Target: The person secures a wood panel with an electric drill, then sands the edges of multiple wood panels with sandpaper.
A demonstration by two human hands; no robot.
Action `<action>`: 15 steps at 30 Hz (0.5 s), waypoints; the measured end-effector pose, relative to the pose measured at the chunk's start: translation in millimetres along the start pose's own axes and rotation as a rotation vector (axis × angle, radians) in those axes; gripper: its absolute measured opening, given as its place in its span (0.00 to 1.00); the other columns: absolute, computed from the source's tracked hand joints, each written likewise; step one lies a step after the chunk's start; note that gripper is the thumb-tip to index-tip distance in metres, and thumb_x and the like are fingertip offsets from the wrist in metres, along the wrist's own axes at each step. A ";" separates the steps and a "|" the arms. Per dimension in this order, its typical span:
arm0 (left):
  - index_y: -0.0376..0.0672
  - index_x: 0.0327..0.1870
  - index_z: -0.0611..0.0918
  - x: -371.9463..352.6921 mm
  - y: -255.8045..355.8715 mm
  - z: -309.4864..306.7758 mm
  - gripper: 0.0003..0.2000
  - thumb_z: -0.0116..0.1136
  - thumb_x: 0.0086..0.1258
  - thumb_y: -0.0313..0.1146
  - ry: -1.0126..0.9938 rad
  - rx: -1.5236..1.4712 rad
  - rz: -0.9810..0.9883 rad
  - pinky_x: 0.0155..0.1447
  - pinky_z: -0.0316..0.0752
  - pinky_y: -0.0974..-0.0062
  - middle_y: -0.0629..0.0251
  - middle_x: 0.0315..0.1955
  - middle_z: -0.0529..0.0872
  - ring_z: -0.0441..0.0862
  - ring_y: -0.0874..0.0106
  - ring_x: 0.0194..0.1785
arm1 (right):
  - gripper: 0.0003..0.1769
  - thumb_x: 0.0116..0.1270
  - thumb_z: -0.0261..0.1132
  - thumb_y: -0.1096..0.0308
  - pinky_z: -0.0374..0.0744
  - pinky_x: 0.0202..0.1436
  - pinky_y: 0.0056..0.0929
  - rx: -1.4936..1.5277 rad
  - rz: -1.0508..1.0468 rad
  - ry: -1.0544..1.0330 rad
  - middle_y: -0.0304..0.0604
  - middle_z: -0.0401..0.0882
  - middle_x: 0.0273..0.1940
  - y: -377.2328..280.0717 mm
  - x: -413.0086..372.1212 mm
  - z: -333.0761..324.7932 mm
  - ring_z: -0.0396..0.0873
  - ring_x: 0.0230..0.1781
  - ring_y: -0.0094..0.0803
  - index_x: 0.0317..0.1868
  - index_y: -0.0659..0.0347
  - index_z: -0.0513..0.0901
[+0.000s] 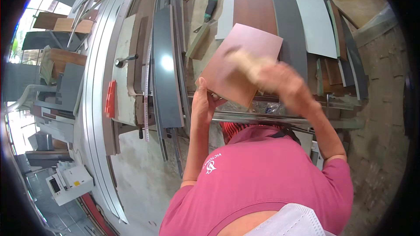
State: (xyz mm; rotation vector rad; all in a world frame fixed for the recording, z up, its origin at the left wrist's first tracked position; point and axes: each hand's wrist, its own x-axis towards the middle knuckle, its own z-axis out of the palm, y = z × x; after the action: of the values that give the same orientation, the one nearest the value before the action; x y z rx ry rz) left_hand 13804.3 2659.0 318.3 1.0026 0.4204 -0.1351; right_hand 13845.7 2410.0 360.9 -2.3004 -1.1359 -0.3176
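Observation:
A reddish-brown rectangular panel (214,63) is tilted in front of me above the work table. At its lower left corner my left hand (204,102) grips the edge, thumb on the face and fingers behind. My right hand (282,83), blurred by motion, is closed around a pale tan object (245,63) that lies over the panel's face. That object is too smeared to identify; it may be a cloth or a brush.
Long dark grey strips (166,70) and silver rails (98,61) run along the left. A green-and-black handled tool (211,8) lies beyond the panel. Brown, grey and white boards (316,26) are at the back right. A red piece (110,99) sits at left.

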 end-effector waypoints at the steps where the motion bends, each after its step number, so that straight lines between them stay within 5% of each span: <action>1: 0.38 0.59 0.68 1.8 0.7 -3.2 0.31 0.44 0.68 0.58 0.007 0.003 0.004 0.47 0.79 0.61 0.56 0.48 0.78 0.81 0.65 0.45 | 0.24 0.54 0.54 0.82 0.64 0.67 0.40 0.123 -0.086 -0.069 0.43 0.76 0.54 -13.7 2.9 5.9 0.71 0.59 0.37 0.52 0.56 0.79; 5: 0.40 0.61 0.66 5.4 -0.2 -5.3 0.32 0.44 0.68 0.59 -0.081 -0.100 -0.005 0.47 0.79 0.64 0.58 0.50 0.78 0.81 0.66 0.46 | 0.20 0.55 0.54 0.80 0.67 0.64 0.39 0.138 -0.048 -0.059 0.44 0.78 0.52 15.6 8.5 33.9 0.73 0.56 0.39 0.47 0.56 0.82; 7: 0.40 0.60 0.67 5.7 -8.4 -13.1 0.30 0.50 0.67 0.56 -0.039 0.067 0.015 0.45 0.80 0.67 0.59 0.46 0.79 0.82 0.70 0.43 | 0.16 0.62 0.51 0.77 0.68 0.60 0.36 0.208 0.307 0.051 0.47 0.79 0.50 59.0 13.2 35.3 0.73 0.55 0.43 0.48 0.58 0.81; 8: 0.42 0.60 0.68 4.7 -9.7 -12.7 0.27 0.54 0.66 0.50 0.013 0.149 -0.001 0.43 0.79 0.71 0.62 0.45 0.79 0.81 0.73 0.42 | 0.17 0.63 0.50 0.76 0.68 0.61 0.35 -0.210 0.397 0.023 0.48 0.78 0.50 82.4 9.1 33.7 0.73 0.55 0.44 0.50 0.59 0.79; 11: 0.40 0.56 0.70 1.1 -8.3 -3.6 0.23 0.58 0.65 0.43 0.076 0.109 0.040 0.39 0.80 0.74 0.61 0.42 0.81 0.82 0.73 0.36 | 0.20 0.62 0.50 0.77 0.64 0.65 0.38 -0.070 0.368 0.138 0.43 0.74 0.56 71.4 27.0 12.4 0.69 0.60 0.41 0.52 0.53 0.78; 15: 0.39 0.56 0.70 4.0 -4.0 -4.7 0.21 0.57 0.65 0.39 0.020 0.236 0.195 0.39 0.81 0.73 0.61 0.41 0.81 0.82 0.73 0.39 | 0.23 0.60 0.51 0.78 0.62 0.67 0.42 0.141 -0.309 -0.054 0.40 0.74 0.57 -19.7 40.9 11.0 0.66 0.64 0.35 0.54 0.50 0.78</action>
State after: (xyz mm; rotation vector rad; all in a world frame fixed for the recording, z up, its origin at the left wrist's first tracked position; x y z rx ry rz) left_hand 13805.4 2661.1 311.4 1.2719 0.3273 0.0019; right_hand 13855.1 2452.9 377.0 -2.0213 -1.4943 -0.2811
